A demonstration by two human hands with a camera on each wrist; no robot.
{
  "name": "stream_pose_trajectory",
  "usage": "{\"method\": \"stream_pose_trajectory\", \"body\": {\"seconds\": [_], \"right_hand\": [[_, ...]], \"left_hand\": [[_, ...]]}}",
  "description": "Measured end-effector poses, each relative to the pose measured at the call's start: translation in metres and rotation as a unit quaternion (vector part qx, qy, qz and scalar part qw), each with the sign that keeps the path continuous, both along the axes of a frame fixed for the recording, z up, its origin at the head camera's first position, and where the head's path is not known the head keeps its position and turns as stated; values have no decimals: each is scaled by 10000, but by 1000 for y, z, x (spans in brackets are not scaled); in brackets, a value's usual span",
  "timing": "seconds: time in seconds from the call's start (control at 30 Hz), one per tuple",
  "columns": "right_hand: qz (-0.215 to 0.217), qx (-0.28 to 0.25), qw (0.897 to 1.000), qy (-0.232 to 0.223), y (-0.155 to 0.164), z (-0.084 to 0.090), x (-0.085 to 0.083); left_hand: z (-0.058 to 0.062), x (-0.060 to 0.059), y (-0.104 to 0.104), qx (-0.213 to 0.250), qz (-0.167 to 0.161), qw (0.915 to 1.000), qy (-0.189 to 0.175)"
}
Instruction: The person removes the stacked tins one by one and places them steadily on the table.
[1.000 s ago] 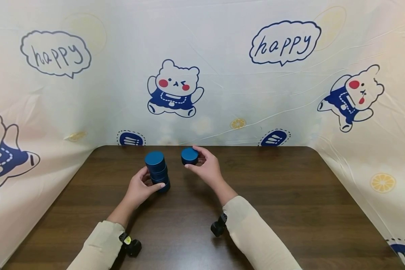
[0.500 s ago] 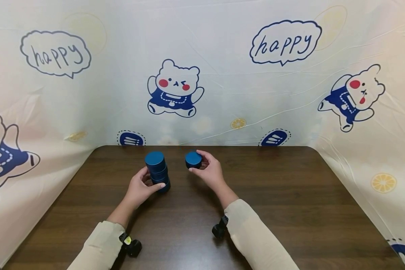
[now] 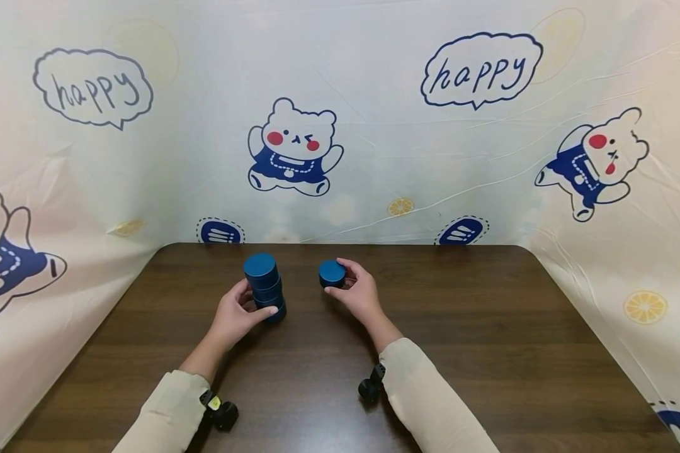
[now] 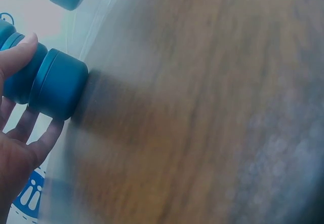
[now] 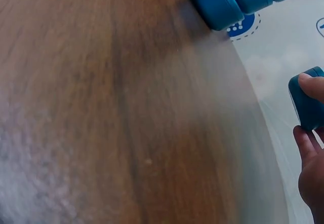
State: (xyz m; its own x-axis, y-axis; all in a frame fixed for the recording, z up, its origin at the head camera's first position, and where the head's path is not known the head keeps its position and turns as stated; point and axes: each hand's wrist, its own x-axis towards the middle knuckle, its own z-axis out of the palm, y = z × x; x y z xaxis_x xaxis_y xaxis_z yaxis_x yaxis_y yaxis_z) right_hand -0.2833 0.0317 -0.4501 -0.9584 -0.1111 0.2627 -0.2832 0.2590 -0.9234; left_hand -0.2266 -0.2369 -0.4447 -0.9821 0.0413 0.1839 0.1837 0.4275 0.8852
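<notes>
Both arms wear long cream sleeves (image 3: 430,402), each wrist carrying a small black camera (image 3: 369,388) low in frame.

Table (image 3: 487,352): dark brown wood grain, rounded far corners.
Backdrop (image 3: 374,75): cream printed sheet, creased, standing behind the table and down both its sides.
Bear (image 3: 293,148): white, red cheeks, blue dress, on the backdrop above the table's far edge.
Bubble (image 3: 480,70): reads "happy", up and right of the bear.
Lemon (image 3: 400,206): small slice print, low right of the bear, just above the table.
</notes>
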Motion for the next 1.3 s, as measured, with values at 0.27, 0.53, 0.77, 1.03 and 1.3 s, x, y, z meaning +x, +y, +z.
{"method": "stream_pose_trajectory", "body": {"seconds": [0.27, 0.53, 0.77, 1.03, 1.3], "right_hand": [[-79, -24, 9997, -245, 2, -8, -4], [-18, 133, 9994, -331, 5, -17, -7], [14, 384, 9985, -377, 7, -22, -8], [61, 731, 9970, -247, 8, -25, -8], [130, 886, 9956, -277, 8, -26, -8]], "left_hand": [[15, 8, 6, -5, 8, 10000, -26], [-5, -3, -4, 57, -4, 10000, 66], [-6, -3, -4, 75, -30, 10000, 54], [-7, -6, -4, -66, 21, 10000, -16], [-10, -5, -5, -3, 27, 10000, 2]]}}
